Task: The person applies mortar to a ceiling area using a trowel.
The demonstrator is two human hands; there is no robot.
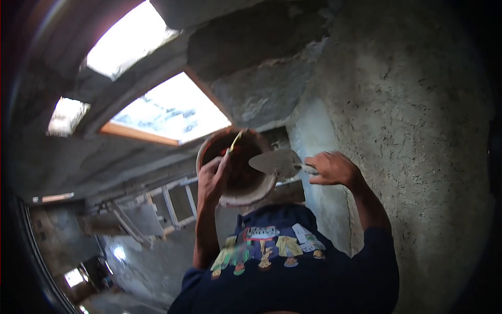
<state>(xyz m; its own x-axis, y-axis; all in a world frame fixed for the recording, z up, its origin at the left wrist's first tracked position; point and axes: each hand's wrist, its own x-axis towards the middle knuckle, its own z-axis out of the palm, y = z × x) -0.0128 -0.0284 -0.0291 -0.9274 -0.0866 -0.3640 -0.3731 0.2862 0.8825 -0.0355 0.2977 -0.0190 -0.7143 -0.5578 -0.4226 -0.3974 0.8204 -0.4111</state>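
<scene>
My right hand (pixel 334 168) is closed round the handle of a trowel (pixel 277 162), its grey pointed blade reaching left over the bowl. In front of my chest is a round, wide bowl (pixel 246 196) with a pale, smeared rim and a dark reddish-brown inside. Against the bowl's left side, my left hand (pixel 213 175) is closed with a thin yellowish strip (pixel 236 141) sticking up from its fingers. What the strip is, I cannot make out. Whatever supports the bowl is hidden.
A rough plastered wall (pixel 413 131) rises close on my right. A wood-framed window opening (pixel 172 110) lies beyond the bowl. Lower left, a ladder-like wooden frame (pixel 172 206) stands farther off above a grey floor (pixel 151 261).
</scene>
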